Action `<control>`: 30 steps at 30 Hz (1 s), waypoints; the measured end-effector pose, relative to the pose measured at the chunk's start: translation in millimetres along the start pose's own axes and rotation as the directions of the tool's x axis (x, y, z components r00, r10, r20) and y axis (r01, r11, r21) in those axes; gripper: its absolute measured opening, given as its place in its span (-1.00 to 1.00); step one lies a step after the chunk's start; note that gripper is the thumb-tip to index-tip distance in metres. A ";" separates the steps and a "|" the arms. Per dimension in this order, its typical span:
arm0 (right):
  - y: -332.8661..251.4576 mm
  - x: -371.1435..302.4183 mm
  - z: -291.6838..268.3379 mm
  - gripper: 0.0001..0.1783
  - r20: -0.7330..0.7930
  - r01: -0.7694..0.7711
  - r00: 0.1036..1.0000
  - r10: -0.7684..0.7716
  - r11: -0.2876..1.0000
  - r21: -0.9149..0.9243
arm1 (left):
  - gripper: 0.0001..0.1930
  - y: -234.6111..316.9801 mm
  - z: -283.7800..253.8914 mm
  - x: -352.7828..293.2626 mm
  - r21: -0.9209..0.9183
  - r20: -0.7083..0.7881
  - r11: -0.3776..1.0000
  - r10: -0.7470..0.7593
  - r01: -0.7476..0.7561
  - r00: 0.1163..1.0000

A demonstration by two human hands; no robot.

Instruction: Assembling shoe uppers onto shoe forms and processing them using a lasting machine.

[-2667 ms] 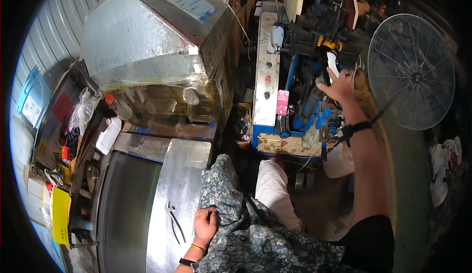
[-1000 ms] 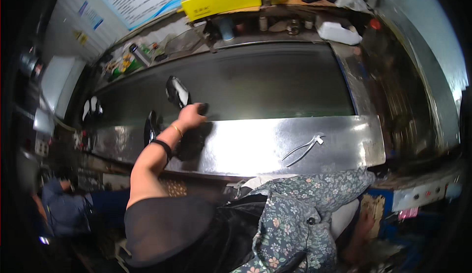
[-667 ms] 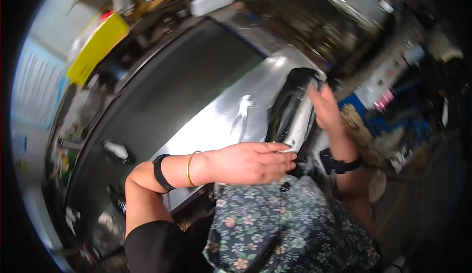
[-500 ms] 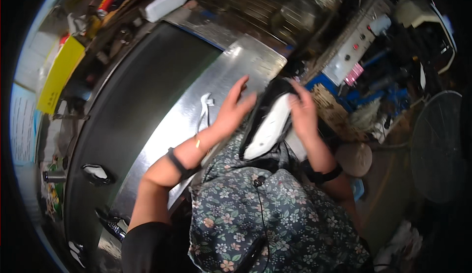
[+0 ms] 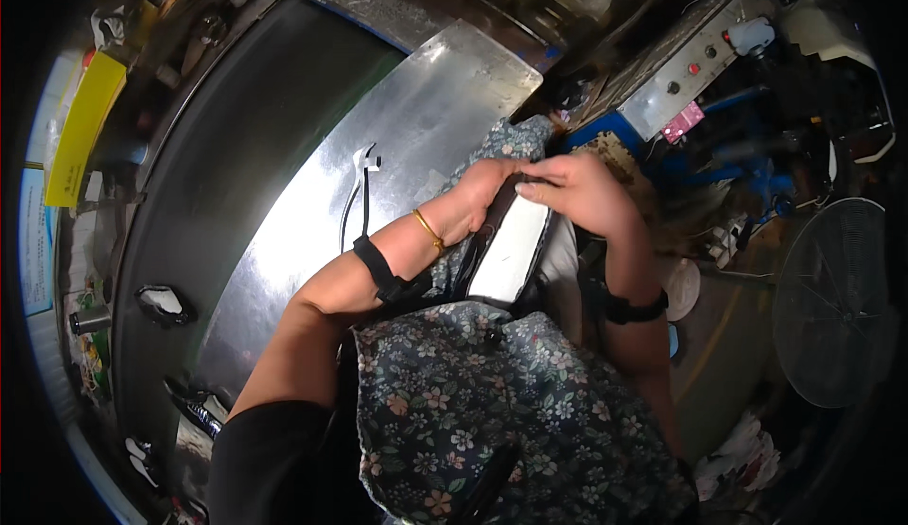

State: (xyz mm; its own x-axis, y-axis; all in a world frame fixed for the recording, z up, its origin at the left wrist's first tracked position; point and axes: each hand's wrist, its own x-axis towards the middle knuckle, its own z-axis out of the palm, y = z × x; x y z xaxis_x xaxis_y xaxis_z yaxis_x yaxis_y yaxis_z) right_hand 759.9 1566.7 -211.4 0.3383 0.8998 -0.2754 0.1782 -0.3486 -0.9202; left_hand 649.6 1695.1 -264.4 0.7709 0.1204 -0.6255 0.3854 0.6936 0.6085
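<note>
A dark shoe upper with a white insole (image 5: 508, 251) rests sole-up in my lap, its far end pointing away from me. My left hand (image 5: 484, 192) is curled around the far left edge of this shoe. From the right, my right hand (image 5: 594, 189) closes over the same far end, thumb on the white insole and fingertips meeting those of the left. The edge under the fingertips is hidden. To the left, a pair of pincers (image 5: 363, 180) lies on the shiny metal tabletop (image 5: 445, 99), touched by neither hand.
A dark conveyor belt (image 5: 255, 137) curves along the left, carrying a shoe with a white sole (image 5: 164, 306). Another black shoe (image 5: 200, 413) lies at the near left. A control panel with buttons (image 5: 690, 66) stands at the back right, and a round fan guard (image 5: 832, 303) at the right.
My left hand, apart from the shoe and with fingers spread before, now grips its far end. My right hand has closed in beside it. The shoe looks steadier and the view has shifted slightly.
</note>
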 end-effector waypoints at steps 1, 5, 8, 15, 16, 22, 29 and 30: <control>-1.7 7.2 -4.3 -0.60 0.119 -0.040 0.992 0.039 0.999 0.005 | -0.70 -6.7 -3.6 3.2 -0.038 0.032 0.999 -0.031 0.032 0.999; -13.0 20.0 -3.5 -0.61 0.222 -0.255 0.934 0.281 0.957 -0.139 | -0.65 -17.3 -16.6 8.9 -0.129 0.043 0.989 -0.072 0.077 0.996; -12.2 5.5 21.2 -0.58 -0.158 0.055 0.982 -0.103 0.957 -0.284 | -0.54 -6.0 -19.5 -1.9 -0.062 -0.010 0.996 -0.064 0.064 0.998; 6.6 -46.7 25.3 -0.53 -0.270 0.214 0.901 -0.339 0.890 -0.402 | -0.46 0.1 2.7 -38.1 0.145 0.125 0.987 0.047 -0.065 0.991; 5.8 -46.5 15.8 -0.52 -0.230 0.199 0.929 -0.290 0.915 -0.351 | -0.50 -1.9 6.3 -36.6 0.109 0.088 0.993 0.029 -0.039 0.996; 6.6 -18.1 15.8 -0.53 -0.237 0.136 0.958 -0.160 0.984 -0.114 | -0.54 -10.0 -4.7 -13.9 0.354 0.028 0.915 0.195 -0.192 0.980; 69.7 -44.6 97.3 -0.64 -0.403 -0.163 0.854 0.328 0.906 0.391 | -0.52 -8.5 -19.2 -3.1 0.818 0.294 0.241 0.606 -0.522 0.739; 78.4 -46.9 90.4 -0.72 -0.320 -0.235 0.876 0.360 0.900 0.369 | -0.53 -6.7 -18.1 -0.9 0.785 0.292 0.325 0.557 -0.527 0.777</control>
State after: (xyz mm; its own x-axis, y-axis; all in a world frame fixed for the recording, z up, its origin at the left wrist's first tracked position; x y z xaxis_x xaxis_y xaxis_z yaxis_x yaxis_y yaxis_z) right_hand 674.5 1520.9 -295.7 0.6566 0.5791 -0.4832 -0.2596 -0.4280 -0.8657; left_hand 637.1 1703.2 -276.8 0.9620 0.2731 -0.0047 0.1168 -0.3957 0.9109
